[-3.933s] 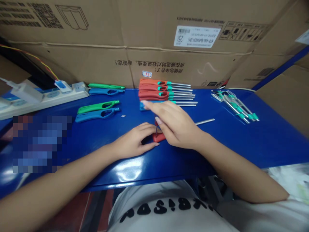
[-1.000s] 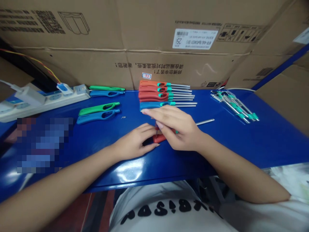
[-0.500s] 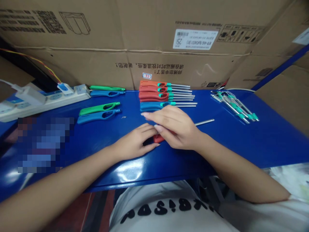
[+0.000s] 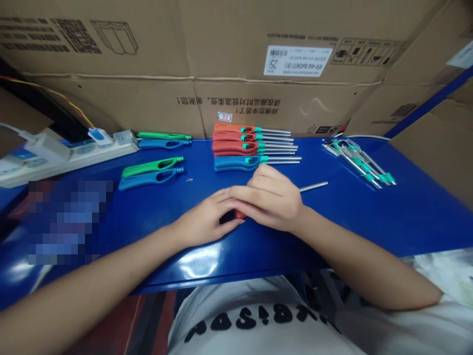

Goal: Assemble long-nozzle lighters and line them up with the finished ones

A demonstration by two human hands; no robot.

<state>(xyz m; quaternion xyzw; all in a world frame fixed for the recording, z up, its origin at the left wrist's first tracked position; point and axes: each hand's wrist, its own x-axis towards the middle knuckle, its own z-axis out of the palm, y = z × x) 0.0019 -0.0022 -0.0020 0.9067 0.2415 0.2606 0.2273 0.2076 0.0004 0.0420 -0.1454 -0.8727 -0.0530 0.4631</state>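
Observation:
A red-handled long-nosed lighter (image 4: 240, 214) lies low over the blue table, its metal tube (image 4: 314, 187) sticking out to the right beyond my hands. My left hand (image 4: 207, 217) is closed round the lighter's handle end, thumb on the near side. Over the lighter's middle sits my right hand (image 4: 271, 199), fingers curled and pressed together, fingertips touching the left hand's fingers. What those fingers hold is hidden, as is most of the lighter. A tiny metal piece (image 4: 189, 180) lies on the table left of my hands.
Behind my hands lie several lighters (image 4: 236, 147) with red, orange and blue handles. Green and blue handle shells (image 4: 153, 167) lie at left, near a white power strip (image 4: 74, 153). Metal tubes with teal parts (image 4: 360, 162) lie at right. A cardboard wall (image 4: 148, 98) closes the back.
My right hand's fingers have curled in and come down onto the left hand, covering more of the red lighter. My left hand has stayed in place.

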